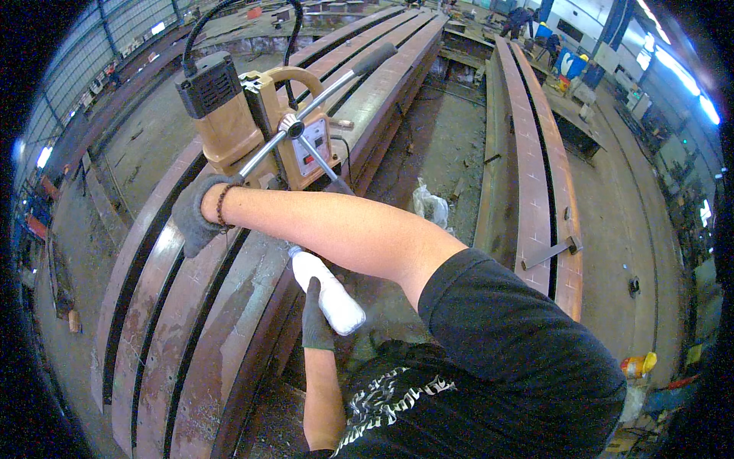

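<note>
Mostly, long steel beams fill the scene, running from eight o'clock up to twelve, with dark gaps between them. A second set of beams lies apart, from one o'clock round to four.

On the first set, at eleven o'clock, stands a tan drill with a spoked feed lever, one of its grips pointing to one o'clock. A hammer-like tool rests on the second set at three, and a clear plastic bag lies at two.

The white bottle is at seven o'clock, tilted, cap end toward eleven. The gloved left hand is wrapped round it, thumb along its side. The gloved right hand, at nine, lies just beside the drill's lower part, the right arm crossing above the bottle; whether its fingers grip anything, I cannot tell.

The step in hand seems to be tending the drill with the bottle ready. Using the bottle there would probably call for clearing the right arm and bringing the small cap closer.
</note>
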Demonstrator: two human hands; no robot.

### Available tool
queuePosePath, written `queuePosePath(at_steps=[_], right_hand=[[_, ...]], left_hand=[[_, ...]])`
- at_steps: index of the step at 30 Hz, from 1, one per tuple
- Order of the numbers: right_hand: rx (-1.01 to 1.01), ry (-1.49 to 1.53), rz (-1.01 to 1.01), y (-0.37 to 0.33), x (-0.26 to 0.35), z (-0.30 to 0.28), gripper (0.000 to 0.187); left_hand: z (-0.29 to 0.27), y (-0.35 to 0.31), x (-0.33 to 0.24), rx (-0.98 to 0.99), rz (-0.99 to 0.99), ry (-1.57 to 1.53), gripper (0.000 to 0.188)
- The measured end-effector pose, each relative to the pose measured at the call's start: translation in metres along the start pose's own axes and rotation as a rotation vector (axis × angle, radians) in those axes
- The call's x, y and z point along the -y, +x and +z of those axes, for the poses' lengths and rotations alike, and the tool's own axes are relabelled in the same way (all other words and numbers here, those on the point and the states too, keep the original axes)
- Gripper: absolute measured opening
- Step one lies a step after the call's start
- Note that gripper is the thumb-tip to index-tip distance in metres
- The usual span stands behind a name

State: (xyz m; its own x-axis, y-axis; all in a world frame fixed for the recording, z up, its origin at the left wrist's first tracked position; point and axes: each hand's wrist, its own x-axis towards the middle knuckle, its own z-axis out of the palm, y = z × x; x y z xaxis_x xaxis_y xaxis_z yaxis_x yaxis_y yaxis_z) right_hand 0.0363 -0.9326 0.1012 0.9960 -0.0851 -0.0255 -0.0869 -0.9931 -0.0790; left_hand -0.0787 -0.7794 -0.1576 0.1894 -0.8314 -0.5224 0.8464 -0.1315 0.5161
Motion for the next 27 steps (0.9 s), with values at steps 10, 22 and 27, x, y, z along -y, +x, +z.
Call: queuePosePath(at_steps=[10,22,27], right_hand=[[0.038,0.021,0.034,0.001,0.004,0.000,0.060],[0.013,-0.013,0.079,0.015,0.000,0.014,0.058],[0.010,0.005,0.081,0.013,0.001,0.013,0.058]], left_hand=[[0.001,-0.002,-0.002,-0.009,0.019,-0.007,0.058],[-0.001,0.002,-0.001,0.028,0.010,-0.033,0.059],[-0.004,0.003,0.000,0.020,-0.009,-0.049,0.058]])
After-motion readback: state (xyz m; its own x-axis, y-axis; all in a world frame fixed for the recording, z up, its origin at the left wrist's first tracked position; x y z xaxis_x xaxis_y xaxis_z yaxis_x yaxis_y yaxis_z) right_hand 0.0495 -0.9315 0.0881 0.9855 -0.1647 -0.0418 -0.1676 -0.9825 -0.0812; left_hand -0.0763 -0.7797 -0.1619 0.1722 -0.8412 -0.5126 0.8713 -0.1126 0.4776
